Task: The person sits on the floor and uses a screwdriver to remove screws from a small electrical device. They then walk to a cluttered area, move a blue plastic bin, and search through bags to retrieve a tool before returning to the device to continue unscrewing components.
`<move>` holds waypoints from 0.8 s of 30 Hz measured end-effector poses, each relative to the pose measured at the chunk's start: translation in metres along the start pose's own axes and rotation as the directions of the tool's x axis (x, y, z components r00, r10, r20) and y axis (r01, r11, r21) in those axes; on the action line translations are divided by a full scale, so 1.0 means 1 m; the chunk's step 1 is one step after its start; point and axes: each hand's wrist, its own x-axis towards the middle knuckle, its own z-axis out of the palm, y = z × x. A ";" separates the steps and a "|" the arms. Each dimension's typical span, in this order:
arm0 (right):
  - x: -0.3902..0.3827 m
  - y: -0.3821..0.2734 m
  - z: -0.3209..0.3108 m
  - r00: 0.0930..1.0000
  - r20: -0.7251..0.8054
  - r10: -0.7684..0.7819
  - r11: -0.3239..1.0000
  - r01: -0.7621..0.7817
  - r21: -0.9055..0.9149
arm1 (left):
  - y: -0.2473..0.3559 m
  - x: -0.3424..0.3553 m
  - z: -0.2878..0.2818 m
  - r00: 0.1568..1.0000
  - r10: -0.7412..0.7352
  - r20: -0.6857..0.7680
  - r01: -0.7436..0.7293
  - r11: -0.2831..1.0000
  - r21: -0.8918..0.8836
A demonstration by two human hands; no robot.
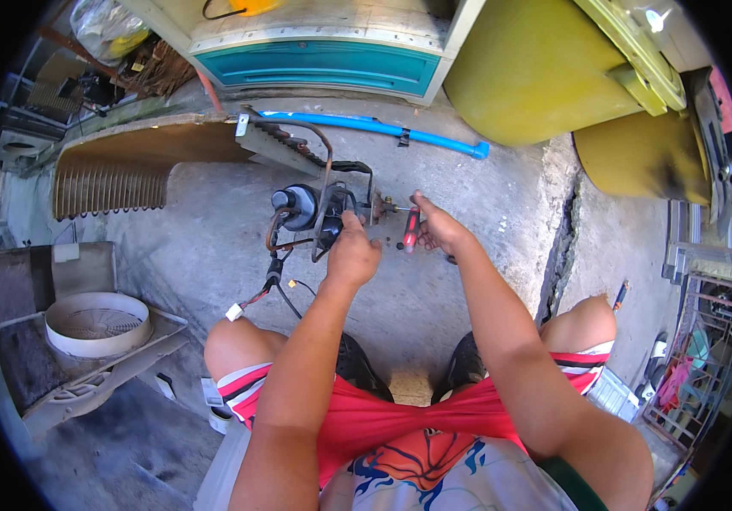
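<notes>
A compressor assembly [296, 207] with bent copper pipes, black hoses and dangling wires lies on the concrete floor ahead of me. My left hand [353, 247] grips its pipework at the near right side, fingers partly hidden. My right hand [436, 228], to the right, is closed on a red-and-black screwdriver [411, 230], beside a brass valve fitting [388, 207] on the assembly's right end. Small dark pieces [398, 245] lie on the floor under it. A white plug [235, 311] hangs on wires near my left knee.
A curved finned coil [110, 179] stands behind left, beside a blue pipe [434, 138]. Olive bins [519, 77] stand back right, a teal-drawer cabinet [315, 64] behind. Left are a panel with a round white housing [93, 311]; right, a metal rack [689, 341] and a floor crack [563, 247].
</notes>
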 end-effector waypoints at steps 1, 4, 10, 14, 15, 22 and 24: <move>-0.004 0.005 -0.001 1.000 0.008 0.013 0.989 -0.014 0.146 | 0.000 -0.002 0.000 1.000 -0.009 0.005 0.009 1.000 0.000; -0.008 0.008 -0.007 0.924 -0.071 -0.375 0.692 0.330 0.642 | 0.001 -0.004 0.000 0.998 -0.052 0.033 0.052 0.999 0.000; 0.028 -0.006 -0.011 0.934 -0.186 -0.307 0.838 0.172 -0.518 | 0.004 -0.001 0.000 0.999 -0.045 0.000 0.045 0.999 0.002; 0.029 0.002 -0.015 0.909 -0.227 -0.350 0.822 0.182 -0.540 | 0.003 -0.005 -0.001 0.998 -0.062 0.014 0.061 0.998 0.025; 0.028 0.006 -0.014 0.925 -0.183 -0.334 0.817 0.188 -0.545 | 0.003 -0.006 0.000 0.999 -0.038 0.006 0.037 0.999 0.029; 0.061 0.034 0.025 0.705 -0.434 -0.560 0.796 0.312 -0.519 | 0.002 0.000 0.003 1.000 -0.002 -0.025 0.003 0.999 0.051; 0.071 0.038 0.029 0.683 -0.467 -0.562 0.804 0.318 -0.503 | 0.001 0.001 0.004 0.998 0.037 -0.049 -0.035 0.998 0.045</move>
